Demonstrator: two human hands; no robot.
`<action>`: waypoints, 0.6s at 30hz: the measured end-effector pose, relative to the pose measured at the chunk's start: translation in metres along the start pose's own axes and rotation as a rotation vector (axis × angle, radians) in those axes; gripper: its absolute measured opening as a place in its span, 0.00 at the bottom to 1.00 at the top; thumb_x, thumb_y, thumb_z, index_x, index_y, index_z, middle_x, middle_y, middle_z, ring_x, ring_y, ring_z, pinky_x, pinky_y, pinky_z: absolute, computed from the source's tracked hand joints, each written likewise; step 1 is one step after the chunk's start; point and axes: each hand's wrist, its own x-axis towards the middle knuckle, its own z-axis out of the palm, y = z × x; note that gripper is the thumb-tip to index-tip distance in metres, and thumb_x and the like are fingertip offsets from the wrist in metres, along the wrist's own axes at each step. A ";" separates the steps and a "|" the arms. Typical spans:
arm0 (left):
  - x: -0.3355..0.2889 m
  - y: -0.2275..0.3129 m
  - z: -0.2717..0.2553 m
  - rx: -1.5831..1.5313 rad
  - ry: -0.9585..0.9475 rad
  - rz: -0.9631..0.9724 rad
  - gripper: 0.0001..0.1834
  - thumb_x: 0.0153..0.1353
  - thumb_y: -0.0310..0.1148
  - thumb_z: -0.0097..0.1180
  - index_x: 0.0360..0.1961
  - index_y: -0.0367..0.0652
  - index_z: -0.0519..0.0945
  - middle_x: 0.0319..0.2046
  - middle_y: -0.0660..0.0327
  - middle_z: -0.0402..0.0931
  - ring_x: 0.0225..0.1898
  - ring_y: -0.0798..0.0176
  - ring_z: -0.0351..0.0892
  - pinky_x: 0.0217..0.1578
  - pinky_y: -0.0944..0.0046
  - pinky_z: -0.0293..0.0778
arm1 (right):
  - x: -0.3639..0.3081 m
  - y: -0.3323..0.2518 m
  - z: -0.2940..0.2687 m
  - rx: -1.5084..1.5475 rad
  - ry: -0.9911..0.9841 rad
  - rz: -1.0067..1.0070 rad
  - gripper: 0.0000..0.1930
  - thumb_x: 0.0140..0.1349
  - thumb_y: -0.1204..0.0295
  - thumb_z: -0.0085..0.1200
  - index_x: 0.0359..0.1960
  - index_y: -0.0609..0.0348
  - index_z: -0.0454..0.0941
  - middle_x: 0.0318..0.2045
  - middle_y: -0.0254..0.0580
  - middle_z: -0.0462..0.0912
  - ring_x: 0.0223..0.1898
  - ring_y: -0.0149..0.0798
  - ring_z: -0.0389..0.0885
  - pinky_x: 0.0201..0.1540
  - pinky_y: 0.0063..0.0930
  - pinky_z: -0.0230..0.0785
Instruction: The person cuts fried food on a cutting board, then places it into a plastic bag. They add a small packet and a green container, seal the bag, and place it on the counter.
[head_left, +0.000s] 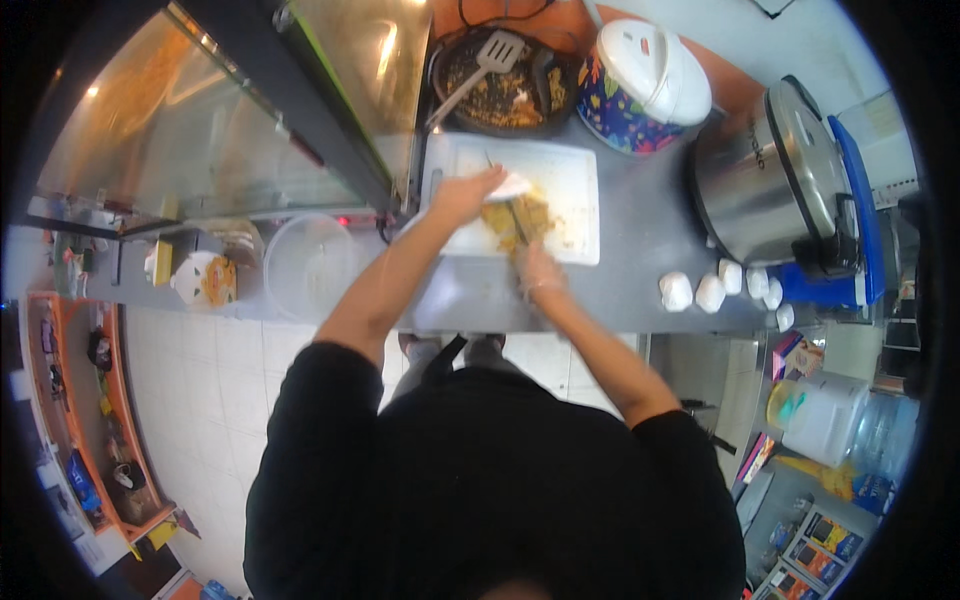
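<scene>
On a white cutting board lies a flat yellow-brown slab of food, with crumbs scattered around it. My right hand, which appears to be in a clear plastic glove, is closed at the slab's near edge. It grips a knife, whose narrow dark blade lies across the food. My left hand reaches over the board's left side, its fingers closed on a white piece at the food's far left corner. Whether that piece is paper or cloth cannot be made out.
Behind the board sits a dark pan with food scraps and a slotted spatula. A patterned tub and a steel cooker stand to the right, several white wrapped balls nearer. Leftward are a clear round container and a glass case.
</scene>
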 end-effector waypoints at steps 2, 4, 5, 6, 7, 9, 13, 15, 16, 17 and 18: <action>0.002 0.001 -0.006 0.138 -0.024 0.017 0.38 0.49 0.18 0.44 0.63 0.63 0.65 0.64 0.76 0.59 0.46 0.63 0.79 0.35 0.62 0.77 | -0.002 -0.001 -0.005 -0.027 -0.001 0.010 0.18 0.67 0.62 0.32 0.47 0.61 0.68 0.41 0.64 0.78 0.45 0.61 0.77 0.48 0.52 0.68; 0.001 0.004 -0.010 0.069 0.022 -0.017 0.38 0.49 0.18 0.44 0.63 0.62 0.65 0.64 0.76 0.59 0.46 0.64 0.78 0.36 0.62 0.76 | -0.002 -0.001 -0.008 -0.053 0.027 -0.015 0.18 0.66 0.62 0.33 0.48 0.61 0.68 0.40 0.64 0.78 0.45 0.61 0.77 0.47 0.52 0.69; -0.001 0.004 -0.010 0.026 0.080 -0.024 0.38 0.49 0.18 0.44 0.63 0.62 0.65 0.64 0.76 0.59 0.46 0.64 0.78 0.37 0.62 0.76 | -0.001 -0.001 -0.009 -0.055 0.057 -0.016 0.18 0.66 0.62 0.33 0.48 0.62 0.68 0.39 0.64 0.78 0.44 0.62 0.77 0.46 0.52 0.69; -0.005 0.003 -0.008 -0.022 0.050 -0.074 0.38 0.49 0.18 0.44 0.63 0.61 0.65 0.64 0.76 0.59 0.47 0.63 0.78 0.37 0.62 0.76 | -0.001 -0.002 -0.004 -0.071 0.103 -0.009 0.18 0.66 0.61 0.34 0.48 0.62 0.67 0.39 0.64 0.79 0.44 0.62 0.78 0.46 0.52 0.69; -0.013 0.003 -0.003 -0.051 0.017 -0.147 0.38 0.48 0.18 0.44 0.63 0.61 0.65 0.64 0.75 0.59 0.47 0.63 0.78 0.38 0.62 0.76 | -0.001 -0.003 0.003 -0.050 0.060 -0.004 0.18 0.65 0.61 0.34 0.48 0.62 0.67 0.38 0.65 0.79 0.43 0.62 0.78 0.45 0.52 0.69; -0.028 -0.001 0.014 -0.107 -0.039 -0.270 0.38 0.48 0.18 0.44 0.63 0.61 0.65 0.65 0.75 0.59 0.48 0.62 0.77 0.39 0.61 0.76 | 0.005 -0.009 0.023 -0.038 0.003 0.009 0.19 0.65 0.61 0.35 0.47 0.63 0.67 0.37 0.65 0.78 0.43 0.62 0.78 0.45 0.53 0.69; -0.026 -0.014 0.031 -0.109 0.069 -0.162 0.38 0.51 0.20 0.46 0.65 0.62 0.61 0.66 0.75 0.56 0.52 0.58 0.74 0.46 0.62 0.74 | 0.012 0.000 0.039 0.055 0.025 -0.098 0.20 0.66 0.58 0.34 0.47 0.64 0.67 0.40 0.64 0.78 0.45 0.64 0.76 0.48 0.51 0.67; -0.007 -0.015 0.015 -0.100 -0.051 -0.188 0.40 0.52 0.22 0.49 0.67 0.62 0.57 0.67 0.74 0.52 0.55 0.56 0.71 0.51 0.61 0.71 | 0.020 0.014 0.022 0.149 0.002 -0.188 0.20 0.66 0.59 0.34 0.47 0.63 0.66 0.39 0.66 0.77 0.43 0.65 0.76 0.45 0.54 0.68; -0.011 -0.004 0.009 -0.131 0.008 -0.184 0.42 0.53 0.27 0.55 0.68 0.61 0.53 0.69 0.72 0.47 0.58 0.52 0.68 0.56 0.60 0.67 | 0.020 0.024 0.012 0.107 0.077 -0.210 0.20 0.66 0.58 0.34 0.47 0.62 0.66 0.39 0.66 0.77 0.43 0.65 0.76 0.45 0.54 0.67; -0.014 0.005 -0.004 -0.366 0.076 -0.210 0.44 0.52 0.29 0.58 0.69 0.58 0.51 0.70 0.64 0.43 0.60 0.49 0.65 0.56 0.57 0.66 | 0.014 0.038 0.004 0.089 0.208 -0.239 0.21 0.66 0.57 0.34 0.48 0.61 0.66 0.39 0.66 0.77 0.43 0.65 0.76 0.45 0.54 0.67; -0.029 0.017 -0.015 -0.436 0.409 -0.105 0.36 0.57 0.30 0.55 0.66 0.51 0.57 0.67 0.58 0.53 0.56 0.54 0.71 0.51 0.58 0.72 | 0.005 0.055 -0.002 0.075 0.321 -0.252 0.21 0.66 0.56 0.35 0.49 0.60 0.66 0.39 0.65 0.77 0.43 0.65 0.75 0.45 0.54 0.66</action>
